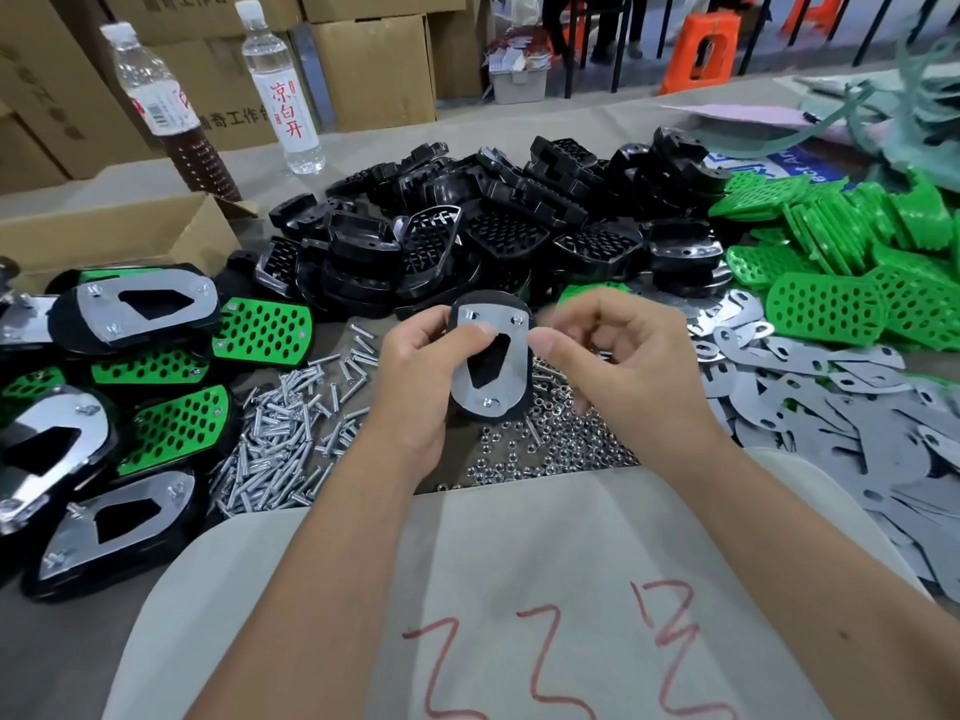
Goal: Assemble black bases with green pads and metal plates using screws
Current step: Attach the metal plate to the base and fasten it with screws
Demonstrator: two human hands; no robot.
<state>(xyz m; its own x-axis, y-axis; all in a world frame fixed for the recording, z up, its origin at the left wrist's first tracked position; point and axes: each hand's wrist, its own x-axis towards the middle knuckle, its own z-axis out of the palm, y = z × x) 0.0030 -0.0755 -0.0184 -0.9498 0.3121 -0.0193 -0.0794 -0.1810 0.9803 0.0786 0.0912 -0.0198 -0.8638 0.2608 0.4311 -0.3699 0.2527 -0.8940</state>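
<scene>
A grey surface (62, 641) carries heaps of black bases (498, 220), green pads (857, 262), metal plates (841, 407), screws (280, 433) and nuts (550, 449). Cardboard boxes (363, 59) and two bottles (283, 85) stand behind, with an orange stool (701, 52) beyond. Above the nuts, the left hand (421, 366) grips an assembled base (491, 356), fingers clamped on it; the right hand (618, 350) pinches its edge.

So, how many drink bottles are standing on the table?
2, both at the back left: a bottle with brown liquid and, to its right, a clear water bottle.
</scene>
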